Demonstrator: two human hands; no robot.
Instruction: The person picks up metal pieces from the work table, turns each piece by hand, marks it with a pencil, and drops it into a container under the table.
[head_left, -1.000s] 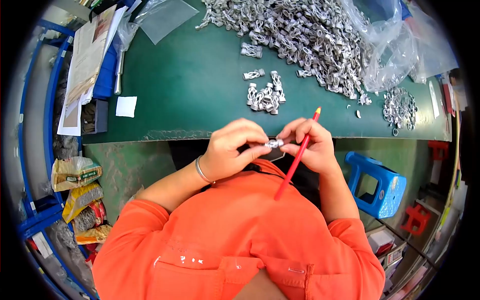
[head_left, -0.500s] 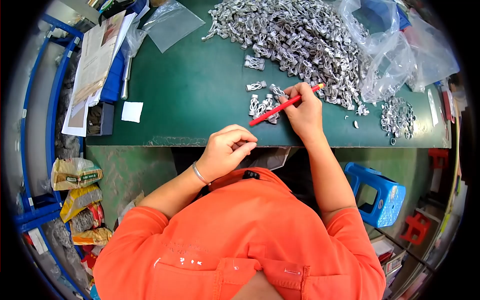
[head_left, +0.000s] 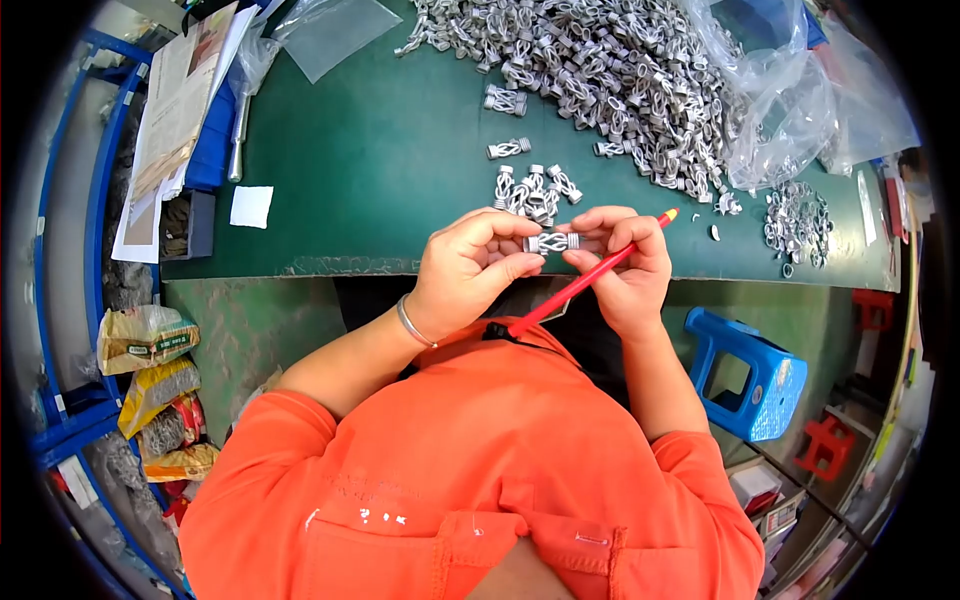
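Note:
Both my hands hold one small grey part (head_left: 551,243), with ribbed ends and twisted open bars, at the table's front edge. My left hand (head_left: 470,262) pinches its left end between thumb and fingertips; my right hand (head_left: 628,265) grips the other end. A red pencil-shaped stick (head_left: 590,278) with a yellow tip also lies in my right hand, slanting up to the right. Just beyond my fingers rests a small cluster of like grey parts (head_left: 532,195). Single parts lie farther off, one (head_left: 508,148) and a pair (head_left: 505,100).
A large heap of grey parts (head_left: 620,80) covers the back of the green table (head_left: 330,180). Clear plastic bags (head_left: 780,120) and small ring-shaped scraps (head_left: 797,228) are at right. Papers (head_left: 180,120) and a white square (head_left: 251,207) lie left. A blue stool (head_left: 765,390) stands below.
My right hand has moved back towards me from the cluster, still holding the red stick. My left hand has risen to meet it, and both now hold a grey part.

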